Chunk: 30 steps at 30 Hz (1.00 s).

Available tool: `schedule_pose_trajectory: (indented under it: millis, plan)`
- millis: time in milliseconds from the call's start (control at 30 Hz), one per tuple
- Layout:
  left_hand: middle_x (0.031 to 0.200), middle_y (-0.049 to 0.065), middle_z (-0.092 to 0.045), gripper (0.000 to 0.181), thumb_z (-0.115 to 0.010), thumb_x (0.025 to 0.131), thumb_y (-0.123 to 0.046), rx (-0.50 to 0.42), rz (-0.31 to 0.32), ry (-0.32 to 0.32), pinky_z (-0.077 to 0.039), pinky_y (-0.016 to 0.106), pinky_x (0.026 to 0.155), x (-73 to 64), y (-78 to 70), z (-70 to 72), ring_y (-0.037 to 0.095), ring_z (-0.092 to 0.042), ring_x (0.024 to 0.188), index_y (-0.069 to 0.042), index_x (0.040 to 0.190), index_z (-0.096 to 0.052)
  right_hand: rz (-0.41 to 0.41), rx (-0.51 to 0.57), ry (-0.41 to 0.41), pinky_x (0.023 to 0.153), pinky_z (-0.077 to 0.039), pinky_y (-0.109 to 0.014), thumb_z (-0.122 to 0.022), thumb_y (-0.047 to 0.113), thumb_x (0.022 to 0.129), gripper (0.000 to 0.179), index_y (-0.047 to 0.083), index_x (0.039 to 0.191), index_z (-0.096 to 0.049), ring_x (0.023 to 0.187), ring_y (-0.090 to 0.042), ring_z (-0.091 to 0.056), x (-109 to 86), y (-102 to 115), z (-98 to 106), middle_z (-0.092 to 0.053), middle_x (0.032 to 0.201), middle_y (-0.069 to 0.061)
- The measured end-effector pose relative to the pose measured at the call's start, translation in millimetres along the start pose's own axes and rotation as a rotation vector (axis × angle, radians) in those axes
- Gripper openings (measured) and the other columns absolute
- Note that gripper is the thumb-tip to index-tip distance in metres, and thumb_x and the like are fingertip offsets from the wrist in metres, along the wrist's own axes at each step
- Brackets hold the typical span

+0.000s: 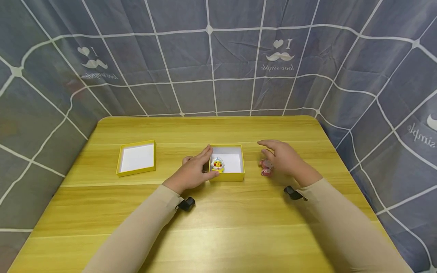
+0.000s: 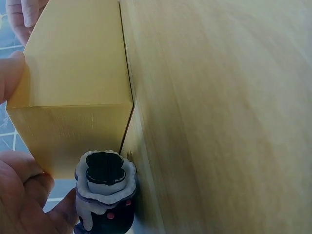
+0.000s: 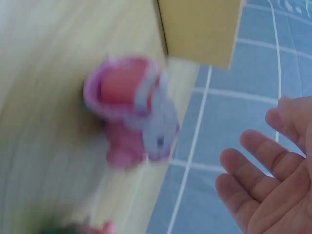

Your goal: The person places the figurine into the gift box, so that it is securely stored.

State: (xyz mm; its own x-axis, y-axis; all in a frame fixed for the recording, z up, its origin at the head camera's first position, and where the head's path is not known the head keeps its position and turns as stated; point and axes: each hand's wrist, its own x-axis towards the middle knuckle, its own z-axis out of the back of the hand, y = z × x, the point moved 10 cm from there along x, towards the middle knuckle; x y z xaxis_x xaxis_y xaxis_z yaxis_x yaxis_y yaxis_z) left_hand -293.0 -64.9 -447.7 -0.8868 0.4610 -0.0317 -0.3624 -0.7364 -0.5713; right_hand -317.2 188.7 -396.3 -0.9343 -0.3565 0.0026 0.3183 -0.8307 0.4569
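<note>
A yellow open-topped box [image 1: 227, 177] with a white inside stands on the table. In its left part sits a yellow figurine [image 1: 217, 164] with red cheeks and a pale hood. My left hand [image 1: 195, 168] holds the box at its left side, thumb at the front rim and fingers toward the back corner. Close beside those fingers stands a dark figurine [image 2: 106, 195] with a white frilled collar, mostly hidden in the head view. To the right of the box, a pink figurine [image 1: 266, 167] rests under my right hand [image 1: 285, 158], whose fingers are loosely extended and hold nothing.
A shallow yellow lid [image 1: 136, 158], white inside, lies at the left of the wooden table [image 1: 218, 227]. Low in the right wrist view a blurred green and pink thing [image 3: 78, 228] shows. A grey-blue checked curtain [image 1: 232, 57] hangs behind the table and along both sides.
</note>
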Motion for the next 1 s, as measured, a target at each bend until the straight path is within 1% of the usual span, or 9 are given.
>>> schedule_pose_trajectory:
  millis: [100,267,433,600,800,933,1000]
  plan:
    - [0.178,0.006,-0.014,0.097,-0.066,0.099,-0.058,-0.003,0.001,0.004,-0.021,0.061,0.121,0.1,0.4,0.1,0.028,-0.041,0.155,-0.012,0.169,-0.018,-0.019,-0.031,-0.011,0.117,-0.040,-0.062,-0.055,0.017,0.110,0.043,0.007,0.151,-0.057,0.144,-0.045,-0.050,-2.9,-13,11,-0.055,0.155,-0.022]
    - [0.178,0.005,-0.014,0.098,-0.066,0.099,-0.059,-0.002,0.005,0.013,-0.021,0.062,0.121,-0.1,0.9,-0.4,0.028,-0.041,0.155,-0.013,0.169,-0.017,-0.062,-0.074,-0.001,0.119,-0.037,-0.063,-0.055,0.017,0.110,0.044,0.005,0.152,-0.055,0.147,-0.047,-0.046,-6.9,-38,23,-0.052,0.157,-0.023]
    - [0.178,0.006,-0.016,0.098,-0.066,0.098,-0.060,0.016,0.009,0.001,-0.021,0.063,0.120,0.6,2.0,-0.3,0.028,-0.041,0.155,-0.012,0.169,-0.019,-0.109,-0.077,0.038,0.120,-0.034,-0.066,-0.055,0.018,0.110,0.045,0.002,0.152,-0.053,0.147,-0.051,-0.042,-12.7,-61,30,-0.048,0.158,-0.028]
    - [0.177,0.003,-0.015,0.097,-0.066,0.098,-0.061,0.017,0.016,0.004,-0.021,0.063,0.120,0.3,3.4,-0.7,0.027,-0.038,0.156,-0.013,0.169,-0.020,-0.133,-0.084,0.076,0.119,-0.033,-0.068,-0.055,0.019,0.110,0.046,0.000,0.153,-0.052,0.146,-0.054,-0.041,-18.3,-75,30,-0.047,0.157,-0.031]
    - [0.177,0.002,-0.014,0.097,-0.066,0.098,-0.060,0.020,0.020,0.008,-0.020,0.064,0.120,-0.5,2.7,0.1,0.027,-0.038,0.157,-0.013,0.169,-0.019,-0.123,-0.065,0.106,0.116,-0.036,-0.070,-0.058,0.018,0.109,0.048,-0.002,0.151,-0.053,0.143,-0.057,-0.044,-23.2,-86,27,-0.049,0.155,-0.033]
    - [0.177,0.003,-0.014,0.097,-0.066,0.098,-0.060,0.017,0.017,0.011,-0.020,0.064,0.120,-0.8,1.3,0.8,0.028,-0.038,0.157,-0.013,0.169,-0.019,-0.113,-0.056,0.132,0.112,-0.040,-0.070,-0.059,0.018,0.108,0.047,-0.002,0.150,-0.054,0.137,-0.058,-0.051,-27.2,-93,23,-0.052,0.152,-0.034]
    - [0.177,0.003,-0.014,0.097,-0.067,0.098,-0.059,0.015,0.016,0.011,-0.020,0.064,0.120,-0.8,0.8,1.1,0.028,-0.038,0.157,-0.013,0.169,-0.019,-0.104,-0.049,0.143,0.108,-0.044,-0.069,-0.059,0.017,0.107,0.046,-0.003,0.149,-0.055,0.130,-0.056,-0.057,-29.3,-96,22,-0.056,0.147,-0.034]
